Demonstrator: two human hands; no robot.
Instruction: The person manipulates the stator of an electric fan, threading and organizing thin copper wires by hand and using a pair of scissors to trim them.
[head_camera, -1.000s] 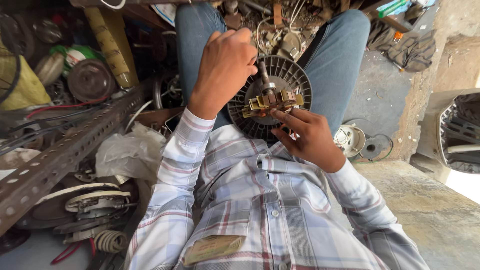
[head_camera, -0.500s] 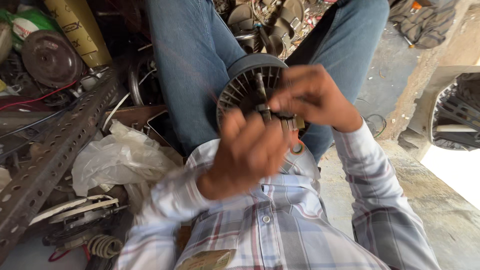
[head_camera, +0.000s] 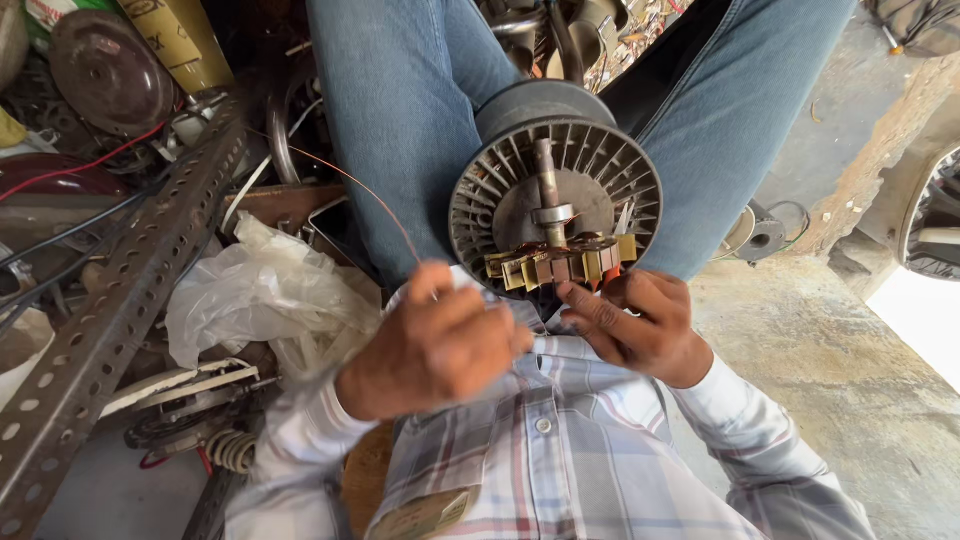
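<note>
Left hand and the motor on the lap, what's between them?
In the head view, only a thin copper wire runs up from the left hand; motor sits beside it.

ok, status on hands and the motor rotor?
Left hand pinching thin copper wire. Right hand steadying finned motor rotor at its winding core. Rotor rests on lap, nothing blocking.

We have one view only, from a camera worn on the head, facing steeply down over the checked shirt (head_camera: 560, 450) onto the lap. It sits close, legs running toward twelve o'clock, floor at three.
</note>
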